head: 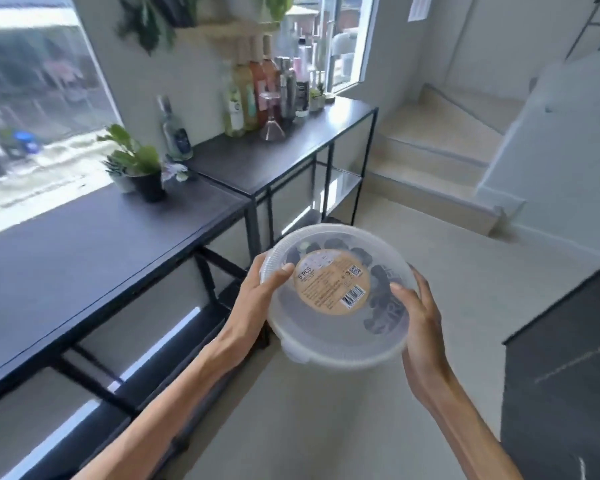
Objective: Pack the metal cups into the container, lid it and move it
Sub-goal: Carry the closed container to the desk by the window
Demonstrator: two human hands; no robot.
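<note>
A long black table [84, 258] fills the left of the frame under a bright window, and a second black console table [291, 147] runs on from it toward the upper middle. Pale steps [440, 147] climb at the upper right, and a dark cabinet [568, 368] stands at the lower right edge. Bottles [257, 84] crowd the far end of the console, with one more bottle [175, 133] nearer the corner and potted plants [136, 164] beside it on the long table.

In the lower middle of the frame, over the bare floor and off the table, the person holds a round translucent container [336, 299] with its lid [291, 303] on. A tan round label [329, 284] sits on the lid. Dark shapes show through the plastic, probably the metal cups [381, 303], though they are too clouded to count.

The left hand [257, 299] grips the container's left rim, thumb on top of the lid and fingers curled underneath. The right hand [420, 320] clasps the right rim the same way, thumb pressed on the lid's edge.
</note>
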